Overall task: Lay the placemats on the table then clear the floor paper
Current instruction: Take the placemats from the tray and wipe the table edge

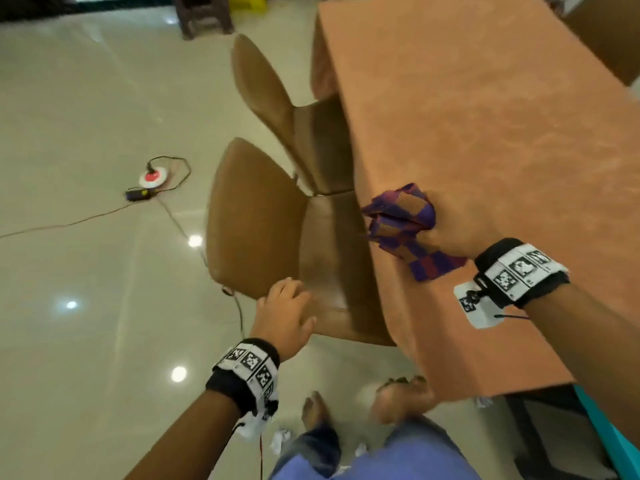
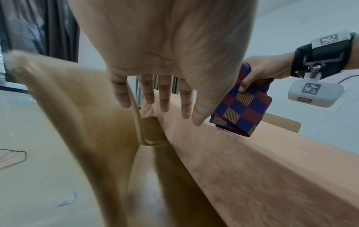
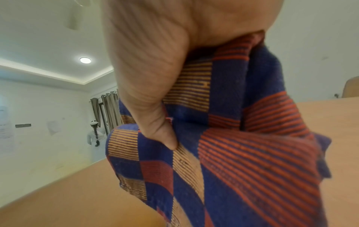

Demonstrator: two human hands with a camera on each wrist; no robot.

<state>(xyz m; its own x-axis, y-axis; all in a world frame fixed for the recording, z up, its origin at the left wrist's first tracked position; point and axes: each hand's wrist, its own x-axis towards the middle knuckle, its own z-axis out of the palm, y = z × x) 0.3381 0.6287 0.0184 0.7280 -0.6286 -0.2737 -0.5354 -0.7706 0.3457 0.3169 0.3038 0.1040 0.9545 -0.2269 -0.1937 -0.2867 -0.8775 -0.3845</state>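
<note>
Placemats (image 1: 405, 230), checked in blue, red and orange and bunched into a wad, are being carried in the person's right hand (image 1: 446, 242), whose fingers are curling round them just above the near edge of the orange-clothed table (image 1: 502, 116). Left hand (image 1: 284, 313) is hanging with fingers spread and holding nothing, near a tan chair (image 1: 256, 220). No mat is lying flat yet, and crumpled paper (image 1: 281, 439) is waiting on the floor by the feet.

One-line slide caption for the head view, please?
Right hand grips bunched checked placemats over the table edge; left hand open near a chair.
</note>
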